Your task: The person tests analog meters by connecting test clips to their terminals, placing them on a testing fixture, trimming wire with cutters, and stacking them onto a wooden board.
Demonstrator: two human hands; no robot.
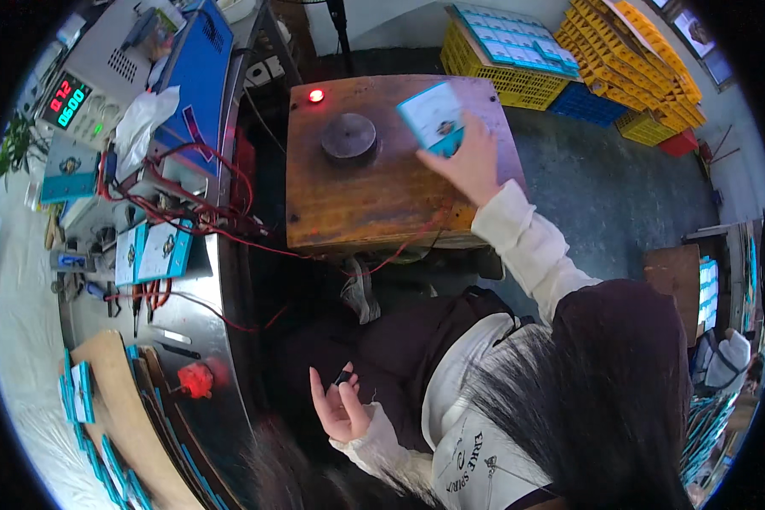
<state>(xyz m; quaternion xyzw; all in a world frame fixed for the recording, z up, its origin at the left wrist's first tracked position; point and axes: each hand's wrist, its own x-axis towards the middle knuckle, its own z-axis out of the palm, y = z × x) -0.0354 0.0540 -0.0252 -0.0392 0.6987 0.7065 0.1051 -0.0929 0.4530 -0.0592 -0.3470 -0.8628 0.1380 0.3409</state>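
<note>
My right hand point(472, 157) reaches over the wooden work table and grips a flat white and teal rectangular piece point(427, 112) by its near right edge. A dark round part shows on that piece, close to my fingers. Left of it, apart from my hand, a round dark metal disc point(348, 137) stands on the wooden table point(374, 212). Low in front of my body, my left hand point(342, 410) is palm up, its thumb and some fingers spread. A small black piece point(343, 376) is at its fingertips; its kind is too small to make out.
A metal bench point(221, 297) at left carries a power supply point(89, 93), red cables, similar teal pieces point(163, 251) and a red lump point(195, 380). A red light point(316, 95) glows on the table's far corner. Yellow crates point(518, 81) stand at far right.
</note>
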